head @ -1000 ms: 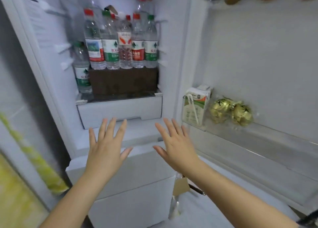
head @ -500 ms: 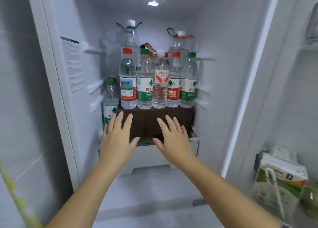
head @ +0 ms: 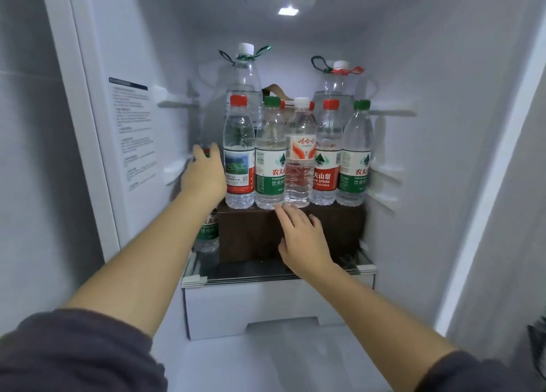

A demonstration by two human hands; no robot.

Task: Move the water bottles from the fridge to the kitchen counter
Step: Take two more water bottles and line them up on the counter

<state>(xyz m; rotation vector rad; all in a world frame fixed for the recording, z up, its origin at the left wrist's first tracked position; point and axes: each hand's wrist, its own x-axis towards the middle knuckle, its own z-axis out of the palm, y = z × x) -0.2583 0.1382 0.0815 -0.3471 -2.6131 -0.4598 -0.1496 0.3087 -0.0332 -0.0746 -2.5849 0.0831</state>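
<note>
Clear water bottles (head: 269, 167) just above right grip (head: 302, 239), fingers apart; left grip (head: 204, 173) unreadable.

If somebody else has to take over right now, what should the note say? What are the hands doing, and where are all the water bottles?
Left hand: at the cap of the low bottle, which stands left of the brown box. Grip unclear.
Right hand: open and empty, fingertips near the foot of the front row.
Bottles: five in the front row on the box, two tall bottles behind, all inside the fridge.
Done: no bottle lifted yet; the counter is not in view.
Left: carry every bottle to the counter.
</note>
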